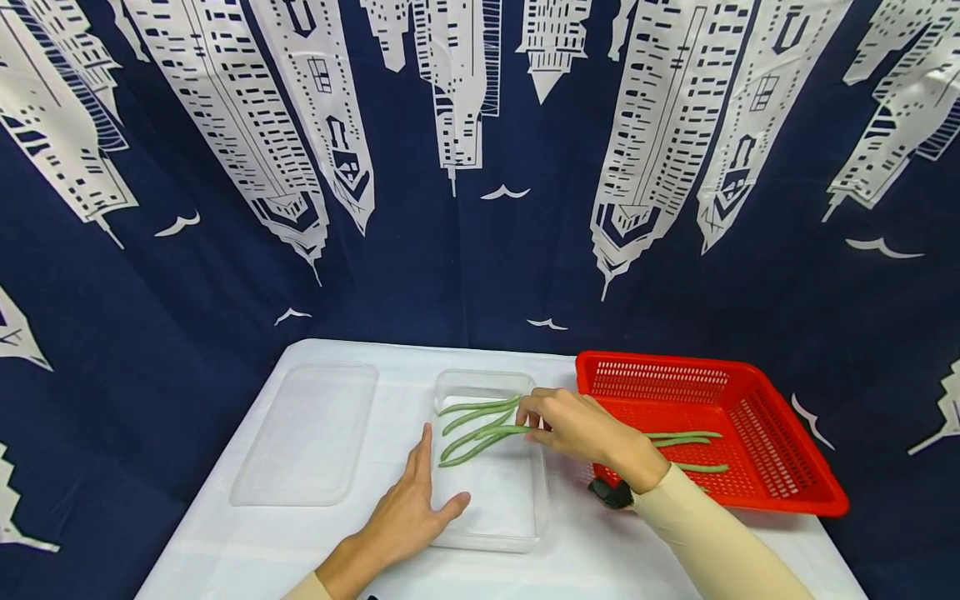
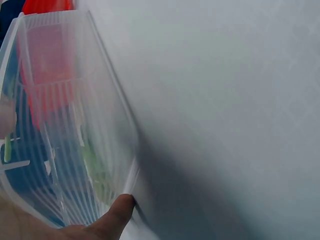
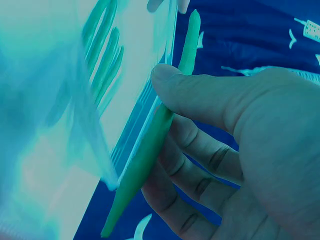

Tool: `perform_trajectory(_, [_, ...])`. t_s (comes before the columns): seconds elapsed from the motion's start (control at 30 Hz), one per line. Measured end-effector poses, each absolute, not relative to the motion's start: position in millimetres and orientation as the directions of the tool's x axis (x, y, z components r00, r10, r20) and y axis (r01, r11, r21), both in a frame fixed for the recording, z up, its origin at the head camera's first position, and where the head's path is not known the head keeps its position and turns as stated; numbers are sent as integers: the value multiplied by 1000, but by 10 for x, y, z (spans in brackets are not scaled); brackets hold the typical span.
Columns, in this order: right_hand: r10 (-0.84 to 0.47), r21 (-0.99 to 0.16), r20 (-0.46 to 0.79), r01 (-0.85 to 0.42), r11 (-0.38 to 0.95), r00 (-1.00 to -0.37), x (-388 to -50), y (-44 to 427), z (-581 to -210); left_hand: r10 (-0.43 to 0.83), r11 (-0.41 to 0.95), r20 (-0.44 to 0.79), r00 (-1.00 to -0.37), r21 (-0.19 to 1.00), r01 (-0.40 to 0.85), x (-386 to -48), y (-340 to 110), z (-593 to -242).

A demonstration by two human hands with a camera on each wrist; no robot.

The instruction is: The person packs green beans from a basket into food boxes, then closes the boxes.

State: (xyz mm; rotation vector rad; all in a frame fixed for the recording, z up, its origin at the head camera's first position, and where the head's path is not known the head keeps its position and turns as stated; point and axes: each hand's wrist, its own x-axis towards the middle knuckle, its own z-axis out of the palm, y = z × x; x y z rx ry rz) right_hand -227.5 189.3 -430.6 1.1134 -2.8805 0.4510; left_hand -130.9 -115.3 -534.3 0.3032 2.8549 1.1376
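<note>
A clear plastic container point(image 1: 491, 543) stands in the middle of the white table, with several green beans point(image 1: 480, 406) lying in its far half. Between thumb and fingers, my right hand point(image 1: 573, 425) pinches one green bean point(image 3: 142, 155) above the container's right side; the right wrist view shows both ends of this bean sticking out. My left hand point(image 1: 408, 508) rests along the container's left side, fingers extended and thumb spread toward the near part. In the left wrist view, a fingertip point(image 2: 122, 202) touches the container's edge.
A red slotted basket point(image 1: 780, 433) sits at the right, holding a few green beans point(image 1: 701, 468), partly hidden by my right arm. On the left lies a flat clear lid point(image 1: 307, 433). Behind the table point(image 1: 202, 533) hangs a dark blue cloth point(image 1: 457, 275) with white building prints.
</note>
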Motion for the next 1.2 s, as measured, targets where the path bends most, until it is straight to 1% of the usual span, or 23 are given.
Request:
perform_trajectory(0.2, [-687,-270,96,-683,678,-720,-2294,1645,-4311,227,685,-32,-973,715,137,-1299,-1193,-5296])
perform_trajectory(0.33, [-703,-260,77,-695,670,-707,-2304,1496,-4346,237,675,-30,-971,724,142,-1291,-1193,-5311])
perform_trajectory(0.6, [-748,-237,86,-743,626,-658,-2332,1286,-4417,228,673,-16,-974,725,145,-1291,-1191,-5321])
perform_trajectory(0.87, [-764,-214,61,-756,619,-642,-2363,1202,-4493,221,675,-7,-975,723,148,-1284,-1190,-5316])
perform_trajectory(1.2, [-767,-186,63,-762,620,-639,-2357,1164,-4538,224,674,5,-975,722,158,-1291,-1189,-5328])
